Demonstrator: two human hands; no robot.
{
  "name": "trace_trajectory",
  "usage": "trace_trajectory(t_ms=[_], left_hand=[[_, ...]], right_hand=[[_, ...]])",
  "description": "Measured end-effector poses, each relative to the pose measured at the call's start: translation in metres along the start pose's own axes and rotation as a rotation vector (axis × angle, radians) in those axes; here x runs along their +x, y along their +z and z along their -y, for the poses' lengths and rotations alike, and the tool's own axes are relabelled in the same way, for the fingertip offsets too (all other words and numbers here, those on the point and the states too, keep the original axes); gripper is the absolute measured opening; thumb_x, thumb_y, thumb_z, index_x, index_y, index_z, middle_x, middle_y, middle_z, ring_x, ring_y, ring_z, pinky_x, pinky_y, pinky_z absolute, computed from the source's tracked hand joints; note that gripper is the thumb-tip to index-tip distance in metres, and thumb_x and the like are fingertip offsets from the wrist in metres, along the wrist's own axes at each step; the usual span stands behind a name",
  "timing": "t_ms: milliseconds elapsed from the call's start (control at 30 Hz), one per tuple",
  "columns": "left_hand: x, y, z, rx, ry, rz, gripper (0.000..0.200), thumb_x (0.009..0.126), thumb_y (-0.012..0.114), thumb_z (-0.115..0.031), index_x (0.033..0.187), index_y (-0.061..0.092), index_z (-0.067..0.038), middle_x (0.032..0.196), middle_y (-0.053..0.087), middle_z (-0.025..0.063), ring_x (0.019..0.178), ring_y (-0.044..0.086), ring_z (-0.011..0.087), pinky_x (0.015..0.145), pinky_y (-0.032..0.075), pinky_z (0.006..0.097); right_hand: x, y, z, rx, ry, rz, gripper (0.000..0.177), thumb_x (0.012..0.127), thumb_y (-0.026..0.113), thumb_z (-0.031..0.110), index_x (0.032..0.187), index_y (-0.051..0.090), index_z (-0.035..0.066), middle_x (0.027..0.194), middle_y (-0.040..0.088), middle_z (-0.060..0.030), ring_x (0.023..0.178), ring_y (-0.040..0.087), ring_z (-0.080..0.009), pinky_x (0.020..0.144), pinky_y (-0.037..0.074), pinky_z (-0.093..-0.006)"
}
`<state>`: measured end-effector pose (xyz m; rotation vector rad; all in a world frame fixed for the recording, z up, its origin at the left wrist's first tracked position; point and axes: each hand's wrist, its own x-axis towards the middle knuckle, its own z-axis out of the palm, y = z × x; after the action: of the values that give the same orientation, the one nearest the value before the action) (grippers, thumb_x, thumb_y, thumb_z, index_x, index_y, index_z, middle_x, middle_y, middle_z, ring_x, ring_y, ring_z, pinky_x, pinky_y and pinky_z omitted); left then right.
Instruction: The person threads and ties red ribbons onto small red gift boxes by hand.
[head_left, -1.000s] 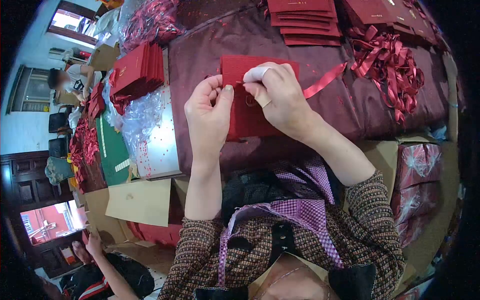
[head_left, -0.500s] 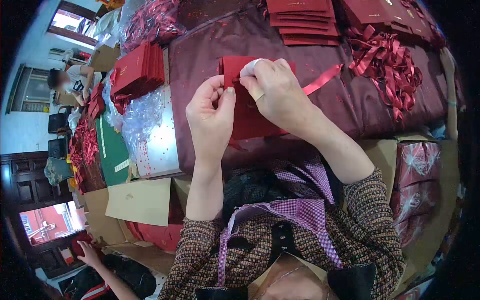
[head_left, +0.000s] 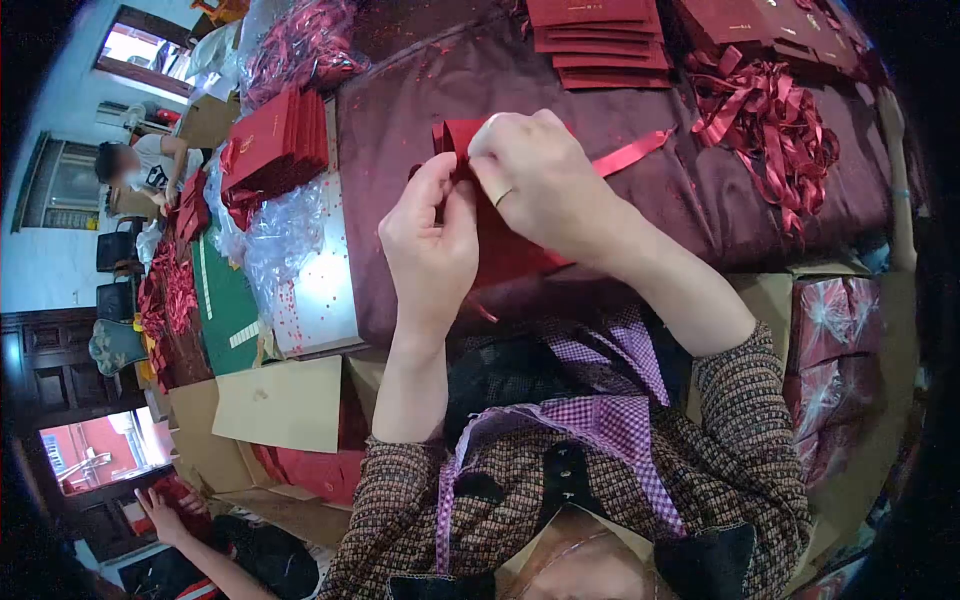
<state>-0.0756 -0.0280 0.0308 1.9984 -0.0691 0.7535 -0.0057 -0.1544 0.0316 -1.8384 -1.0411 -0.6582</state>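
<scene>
A red paper bag (head_left: 512, 262) lies flat on the dark maroon cloth (head_left: 400, 110) in front of me, partly covered by my hands. My left hand (head_left: 432, 232) is closed in a pinch at the bag's upper left edge. Close beside it, my right hand (head_left: 548, 190), with a ring and a white wrap on a finger, is also pinched at the bag's upper part. A red satin ribbon (head_left: 635, 153) stretches out to the right from behind my right hand. The fingertips hide what exactly is between them.
Stacked red bags (head_left: 605, 45) lie at the back, with more at left (head_left: 275, 140). A heap of red ribbons (head_left: 770, 130) is at right. Clear plastic (head_left: 285, 235) and an open carton (head_left: 280, 400) are on the left. Other people sit at far left and lower left.
Both hands stay at the bag's upper edge; my right hand has shifted slightly left and up, its fingers closer to my left. A neighbour's hand at lower left has moved left and opened.
</scene>
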Motion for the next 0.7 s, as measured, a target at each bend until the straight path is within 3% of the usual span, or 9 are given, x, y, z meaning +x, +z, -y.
trace_trajectory(t_ms=[100,233,333,367,433,500,600,667,700], left_hand=[[-0.003,0.001,-0.004,-0.065,-0.096,0.004,0.021,0.082,0.058,0.004,0.103,0.060,0.006,0.075,0.061,0.0055,0.068,0.054,0.0075,0.063,0.046,0.0231],[-0.004,0.005,-0.009,-0.206,-0.090,0.026,0.021,0.085,0.057,0.001,0.106,0.060,0.006,0.076,0.060,0.0023,0.070,0.053,0.0056,0.064,0.045,0.0213],[0.002,-0.001,-0.020,-0.247,-0.190,0.126,0.023,0.089,0.056,-0.003,0.110,0.060,0.003,0.081,0.061,0.0005,0.072,0.054,0.0055,0.066,0.046,0.0219],[0.005,-0.003,-0.021,-0.285,-0.220,0.152,0.023,0.090,0.056,-0.004,0.111,0.060,0.003,0.083,0.062,0.0002,0.074,0.054,0.0059,0.067,0.046,0.0222],[0.006,0.003,-0.011,-0.268,-0.176,0.119,0.021,0.090,0.055,-0.003,0.109,0.061,0.003,0.086,0.063,0.0023,0.077,0.056,0.0076,0.069,0.047,0.0227],[0.007,0.006,-0.001,-0.188,-0.021,0.121,0.019,0.089,0.055,-0.002,0.106,0.062,0.004,0.088,0.064,0.0038,0.081,0.057,0.0086,0.072,0.046,0.0229],[0.006,0.006,-0.003,-0.177,-0.066,0.113,0.017,0.088,0.056,-0.002,0.103,0.061,0.005,0.086,0.063,0.0039,0.081,0.056,0.0080,0.071,0.046,0.0225],[0.007,0.005,-0.002,-0.205,-0.079,0.092,0.014,0.088,0.055,-0.001,0.100,0.060,0.005,0.081,0.060,0.0006,0.075,0.052,0.0057,0.067,0.043,0.0203],[0.007,0.001,-0.002,-0.197,-0.153,0.113,0.013,0.088,0.054,0.000,0.098,0.060,0.005,0.080,0.058,-0.0007,0.073,0.050,0.0046,0.065,0.042,0.0194]], right_hand=[[-0.006,0.002,0.003,0.146,0.163,-0.032,0.008,0.078,0.058,0.004,0.078,0.051,0.003,0.068,0.055,-0.0138,0.064,0.055,-0.0326,0.062,0.039,-0.0406],[-0.008,-0.006,0.001,-0.015,-0.023,-0.089,0.008,0.078,0.060,0.005,0.082,0.053,0.002,0.072,0.059,-0.0134,0.067,0.056,-0.0320,0.065,0.040,-0.0400],[-0.007,-0.014,-0.003,0.219,0.228,-0.099,0.007,0.078,0.063,0.003,0.083,0.057,0.002,0.074,0.061,-0.0145,0.070,0.060,-0.0293,0.066,0.043,-0.0375],[-0.006,-0.018,-0.003,0.219,0.225,-0.097,0.007,0.078,0.063,0.003,0.083,0.057,0.002,0.074,0.061,-0.0145,0.070,0.060,-0.0293,0.066,0.043,-0.0375],[-0.007,-0.026,0.000,0.443,0.437,0.018,0.007,0.082,0.063,0.001,0.087,0.058,-0.002,0.080,0.064,-0.0092,0.077,0.060,-0.0141,0.070,0.048,-0.0275],[-0.008,-0.025,-0.001,0.416,0.419,0.014,0.007,0.082,0.062,0.000,0.088,0.058,-0.002,0.079,0.064,-0.0075,0.075,0.059,-0.0105,0.067,0.048,-0.0260],[-0.008,-0.029,-0.001,0.418,0.397,0.031,0.007,0.082,0.062,0.001,0.088,0.058,-0.002,0.079,0.064,-0.0091,0.073,0.060,-0.0139,0.067,0.048,-0.0266],[-0.005,-0.033,-0.005,0.378,0.206,0.107,0.010,0.080,0.063,0.004,0.087,0.058,-0.001,0.074,0.063,-0.0161,0.070,0.063,-0.0308,0.060,0.049,-0.0351],[-0.002,-0.041,-0.004,0.476,0.227,0.167,0.011,0.080,0.062,0.006,0.089,0.058,0.001,0.076,0.063,-0.0161,0.071,0.062,-0.0345,0.058,0.048,-0.0376]])
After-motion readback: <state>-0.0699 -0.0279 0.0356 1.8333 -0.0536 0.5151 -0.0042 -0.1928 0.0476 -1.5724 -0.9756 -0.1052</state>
